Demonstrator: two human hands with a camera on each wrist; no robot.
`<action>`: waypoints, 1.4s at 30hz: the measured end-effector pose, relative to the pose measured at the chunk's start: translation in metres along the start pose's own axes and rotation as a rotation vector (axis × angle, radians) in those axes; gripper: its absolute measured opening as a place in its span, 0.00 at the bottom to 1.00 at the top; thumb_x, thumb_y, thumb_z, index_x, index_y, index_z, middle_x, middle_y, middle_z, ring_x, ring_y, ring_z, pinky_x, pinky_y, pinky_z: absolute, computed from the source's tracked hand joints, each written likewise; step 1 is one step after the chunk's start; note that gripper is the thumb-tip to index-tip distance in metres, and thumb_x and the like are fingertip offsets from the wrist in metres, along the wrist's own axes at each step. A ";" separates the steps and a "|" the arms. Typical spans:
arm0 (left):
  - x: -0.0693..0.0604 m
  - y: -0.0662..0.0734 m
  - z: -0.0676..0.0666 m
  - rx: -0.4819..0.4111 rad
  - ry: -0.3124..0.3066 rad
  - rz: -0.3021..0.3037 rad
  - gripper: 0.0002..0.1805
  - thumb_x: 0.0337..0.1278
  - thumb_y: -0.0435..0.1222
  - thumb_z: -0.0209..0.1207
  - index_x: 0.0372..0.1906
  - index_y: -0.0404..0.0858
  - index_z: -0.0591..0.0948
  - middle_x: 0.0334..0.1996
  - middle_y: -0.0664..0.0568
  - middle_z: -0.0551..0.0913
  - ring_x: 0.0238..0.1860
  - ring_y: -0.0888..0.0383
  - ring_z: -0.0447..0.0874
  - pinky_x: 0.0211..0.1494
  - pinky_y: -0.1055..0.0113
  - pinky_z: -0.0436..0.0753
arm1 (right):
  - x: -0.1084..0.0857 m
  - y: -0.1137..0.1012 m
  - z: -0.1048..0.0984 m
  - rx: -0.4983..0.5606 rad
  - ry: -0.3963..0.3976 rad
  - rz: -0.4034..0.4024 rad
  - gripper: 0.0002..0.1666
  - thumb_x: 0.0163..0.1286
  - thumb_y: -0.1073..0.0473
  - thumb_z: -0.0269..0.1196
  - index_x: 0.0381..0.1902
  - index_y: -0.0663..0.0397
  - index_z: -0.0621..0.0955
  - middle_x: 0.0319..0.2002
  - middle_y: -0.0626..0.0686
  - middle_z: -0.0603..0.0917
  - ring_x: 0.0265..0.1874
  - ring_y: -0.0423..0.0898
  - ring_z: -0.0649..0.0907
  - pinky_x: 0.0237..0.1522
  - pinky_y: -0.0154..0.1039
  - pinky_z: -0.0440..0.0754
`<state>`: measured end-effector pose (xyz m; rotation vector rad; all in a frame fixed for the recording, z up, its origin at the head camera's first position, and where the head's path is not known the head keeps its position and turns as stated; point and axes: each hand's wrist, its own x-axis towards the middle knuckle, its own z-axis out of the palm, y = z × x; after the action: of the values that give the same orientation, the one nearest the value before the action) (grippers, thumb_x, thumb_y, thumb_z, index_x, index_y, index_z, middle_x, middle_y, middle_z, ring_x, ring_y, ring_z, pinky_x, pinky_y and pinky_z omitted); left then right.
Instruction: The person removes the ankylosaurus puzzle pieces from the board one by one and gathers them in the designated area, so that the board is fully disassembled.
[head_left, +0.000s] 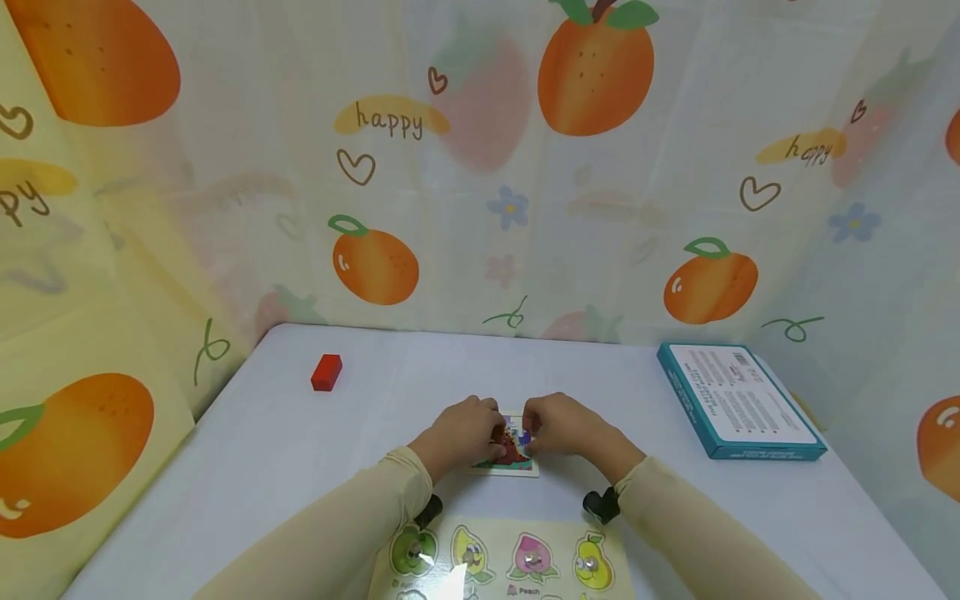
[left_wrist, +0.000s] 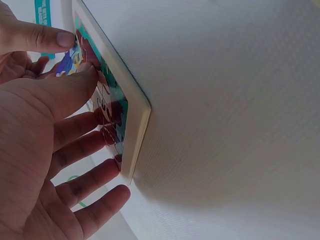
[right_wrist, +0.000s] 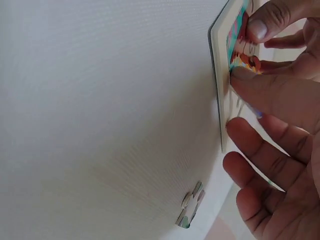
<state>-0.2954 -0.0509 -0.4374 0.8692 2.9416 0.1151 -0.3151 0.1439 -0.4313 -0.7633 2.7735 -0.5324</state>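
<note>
Your right hand (head_left: 570,429) is mostly closed, thumb and fingers seeming to pinch a puzzle piece (left_wrist: 66,62) with blue on it; the other fingers curve loosely. Your left hand (head_left: 468,429) is loosely spread, its thumb resting on the puzzle (head_left: 512,456) and its fingers reaching over the side, with nothing clearly gripped.

The piece looks tilted above the puzzle, so turn it until its colours follow the picture around it, then lower it level. Let the tabs find their slots before you press; forcing one corner could lift its neighbours. Use your left thumb to hold those flat, and press the new piece down evenly with a fingertip.

The puzzle sits in a pale frame (left_wrist: 135,115) flat on the desk (head_left: 262,467); steady that so it doesn't slide. A loose piece (right_wrist: 191,206) lies on the desk, apart from the frame, within easy reach. The fruit board (head_left: 501,542) lies nearest you, so keep your sleeves off its pieces. The red block (head_left: 326,372) and the box (head_left: 750,400) are well apart, out of your way.
</note>
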 end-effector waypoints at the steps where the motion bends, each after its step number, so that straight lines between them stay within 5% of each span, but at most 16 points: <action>1: 0.000 0.000 0.000 0.002 0.000 0.001 0.17 0.56 0.52 0.67 0.44 0.46 0.85 0.39 0.58 0.76 0.37 0.59 0.70 0.39 0.64 0.77 | -0.001 -0.001 0.000 0.009 0.001 -0.001 0.16 0.52 0.57 0.78 0.31 0.47 0.79 0.26 0.43 0.77 0.28 0.43 0.75 0.34 0.40 0.76; 19: -0.002 0.001 -0.002 -0.012 0.005 0.008 0.14 0.57 0.50 0.67 0.41 0.46 0.85 0.34 0.59 0.73 0.34 0.60 0.69 0.34 0.66 0.74 | -0.007 0.001 0.001 0.091 0.045 -0.055 0.14 0.55 0.62 0.75 0.28 0.46 0.77 0.22 0.41 0.77 0.23 0.40 0.76 0.28 0.37 0.76; 24: -0.004 0.003 -0.005 -0.019 0.020 0.010 0.12 0.56 0.51 0.66 0.33 0.47 0.83 0.30 0.59 0.70 0.31 0.60 0.68 0.31 0.66 0.72 | -0.007 0.003 0.003 0.105 0.046 -0.068 0.15 0.54 0.63 0.75 0.27 0.46 0.77 0.22 0.41 0.77 0.23 0.40 0.75 0.28 0.37 0.75; 30: -0.003 0.009 -0.005 -0.077 0.055 -0.039 0.21 0.49 0.59 0.66 0.18 0.50 0.76 0.24 0.59 0.68 0.27 0.59 0.68 0.26 0.65 0.70 | -0.006 0.003 0.005 0.112 0.047 -0.059 0.15 0.54 0.64 0.75 0.28 0.47 0.77 0.22 0.42 0.77 0.23 0.41 0.75 0.28 0.38 0.74; 42: 0.002 0.016 -0.003 -0.027 0.056 -0.106 0.24 0.46 0.61 0.68 0.16 0.49 0.75 0.22 0.59 0.69 0.26 0.59 0.69 0.27 0.63 0.72 | -0.007 0.006 0.006 0.117 0.074 -0.061 0.14 0.55 0.63 0.75 0.29 0.46 0.77 0.21 0.43 0.76 0.22 0.41 0.74 0.26 0.37 0.73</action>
<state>-0.2890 -0.0367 -0.4333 0.7159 3.0234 0.1755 -0.3097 0.1508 -0.4382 -0.8191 2.7643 -0.7416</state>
